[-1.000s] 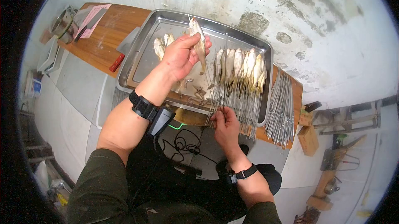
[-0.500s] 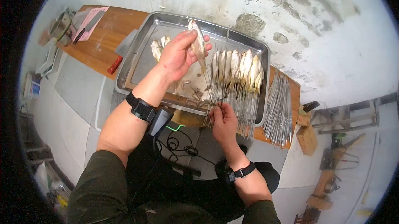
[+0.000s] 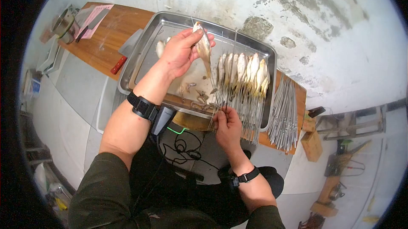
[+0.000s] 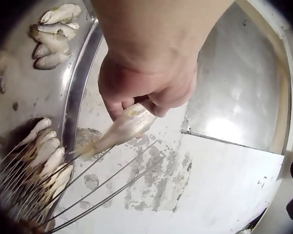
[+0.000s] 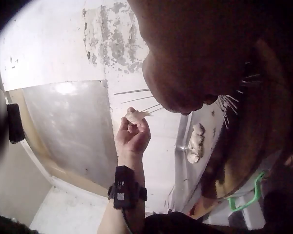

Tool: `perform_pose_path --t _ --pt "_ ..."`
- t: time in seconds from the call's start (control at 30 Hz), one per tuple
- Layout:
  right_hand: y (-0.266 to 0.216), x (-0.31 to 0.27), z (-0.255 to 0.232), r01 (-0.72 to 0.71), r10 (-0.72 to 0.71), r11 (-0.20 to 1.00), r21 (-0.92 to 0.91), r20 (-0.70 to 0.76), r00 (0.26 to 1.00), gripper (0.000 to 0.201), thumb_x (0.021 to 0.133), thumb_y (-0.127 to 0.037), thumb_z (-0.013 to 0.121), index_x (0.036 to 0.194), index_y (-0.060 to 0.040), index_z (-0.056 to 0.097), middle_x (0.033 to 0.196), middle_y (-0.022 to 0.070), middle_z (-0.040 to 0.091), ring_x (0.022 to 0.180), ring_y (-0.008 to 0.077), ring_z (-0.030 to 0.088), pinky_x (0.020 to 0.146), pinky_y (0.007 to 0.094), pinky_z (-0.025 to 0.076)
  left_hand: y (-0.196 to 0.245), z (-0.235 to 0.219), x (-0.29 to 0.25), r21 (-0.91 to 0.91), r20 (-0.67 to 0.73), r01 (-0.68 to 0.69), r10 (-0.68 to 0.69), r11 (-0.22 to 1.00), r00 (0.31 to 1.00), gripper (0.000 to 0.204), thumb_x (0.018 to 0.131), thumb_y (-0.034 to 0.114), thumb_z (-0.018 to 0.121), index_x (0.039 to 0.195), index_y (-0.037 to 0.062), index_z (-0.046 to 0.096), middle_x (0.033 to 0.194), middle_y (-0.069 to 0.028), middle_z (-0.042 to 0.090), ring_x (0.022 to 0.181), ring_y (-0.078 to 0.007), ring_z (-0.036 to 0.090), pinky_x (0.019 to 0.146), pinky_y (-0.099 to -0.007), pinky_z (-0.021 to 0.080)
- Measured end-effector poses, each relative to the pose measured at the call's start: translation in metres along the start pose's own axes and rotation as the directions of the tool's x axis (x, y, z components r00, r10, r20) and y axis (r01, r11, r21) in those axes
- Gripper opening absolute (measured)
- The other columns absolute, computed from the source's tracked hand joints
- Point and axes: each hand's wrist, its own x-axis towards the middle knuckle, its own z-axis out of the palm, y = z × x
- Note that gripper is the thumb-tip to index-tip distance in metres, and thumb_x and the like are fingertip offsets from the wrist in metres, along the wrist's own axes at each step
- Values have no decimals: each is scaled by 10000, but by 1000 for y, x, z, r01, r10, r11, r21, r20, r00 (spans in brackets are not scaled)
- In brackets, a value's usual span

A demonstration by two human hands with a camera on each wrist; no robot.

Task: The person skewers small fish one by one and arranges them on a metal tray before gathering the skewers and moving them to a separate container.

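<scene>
In the head view my left hand [image 3: 178, 56] grips a small silvery fish [image 3: 204, 50], head up and tail down, above the steel tray [image 3: 146, 69]. A thin skewer tip pokes out past its head. Lower right, my right hand [image 3: 228, 129] pinches several metal skewers [image 3: 235, 54] near their lower ends; one runs up to the fish's tail and others fan out bare. The left wrist view shows the fish [image 4: 129, 129] between thumb and fingers, its tail towards the skewers. A row of skewered fish [image 3: 242, 69] lies at the tray's right side.
Loose fish [image 4: 53, 36] lie in the tray's left part, with scraps [image 3: 199, 97] near its front. A pile of bare skewers [image 3: 284, 118] sits right of the tray. A red-handled knife [image 3: 119, 64] and another knife [image 3: 91, 25] lie left on the wooden table [image 3: 108, 39].
The bare skewers in my right hand have fanned apart a little. My left hand keeps hold of the fish in nearly the same place.
</scene>
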Motion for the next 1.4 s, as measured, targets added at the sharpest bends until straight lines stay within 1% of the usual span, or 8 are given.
perform_pose_path --t 0.33,0.57,0.8,0.9,1.1,1.3,1.37,1.4 --pt "0 -3 -3 -9 8 996 -91 -12 1000 176 909 -142 540 1006 5 550 770 69 619 712 136 572 666 274 459 -6 -1 7 -19 -113 4 -6 1000 994 243 960 213 491 1058 -3 544 1040 -115 634 917 -186 638 779 -299 542" --pt "13 -5 2 97 -124 963 -250 -94 988 209 892 -173 564 992 9 582 856 138 638 777 233 612 735 326 475 -13 0 7 -16 -113 15 -17 1000 993 232 967 210 473 1046 5 550 1029 -112 633 923 -186 633 807 -319 534" --pt "10 -1 7 43 -71 972 -231 -112 991 208 882 -166 563 1007 -3 597 885 168 631 818 279 619 752 348 475 -20 4 4 -46 -110 67 -71 997 991 236 967 209 471 1060 2 540 1058 -110 625 940 -193 629 824 -329 528" --pt "9 1 9 108 -140 963 -246 -114 984 216 881 -171 559 1013 -5 598 871 167 636 801 287 620 739 350 475 -19 8 3 -54 -108 76 -81 996 991 235 966 205 473 1065 0 534 1071 -115 621 952 -200 627 833 -337 525" --pt "-5 1 10 37 -52 986 -160 -92 994 220 880 -193 568 997 -10 600 791 138 622 736 233 605 707 333 473 -15 5 4 -70 -124 81 -89 994 988 232 961 201 484 1070 2 530 1072 -121 623 961 -212 627 833 -342 524" --pt "2 -2 8 19 -38 972 -233 -77 996 194 877 -180 577 975 -14 605 757 122 618 714 198 594 681 331 470 -18 0 7 -102 -137 49 -63 994 989 224 959 199 487 1065 6 528 1062 -122 628 948 -214 629 826 -344 525" --pt "7 -2 13 151 -172 969 -198 -95 980 145 935 -135 527 959 7 548 683 -12 525 593 50 472 541 208 391 -21 1 6 -113 -143 43 -60 993 988 221 959 197 486 1063 6 525 1064 -122 627 948 -214 628 828 -345 524" --pt "5 -3 14 151 -172 968 -200 -96 980 145 935 -135 527 959 7 548 683 -12 525 593 50 472 541 208 391 -23 3 5 -100 -146 55 -69 994 987 225 958 198 486 1063 4 527 1062 -122 628 947 -214 628 827 -345 523"
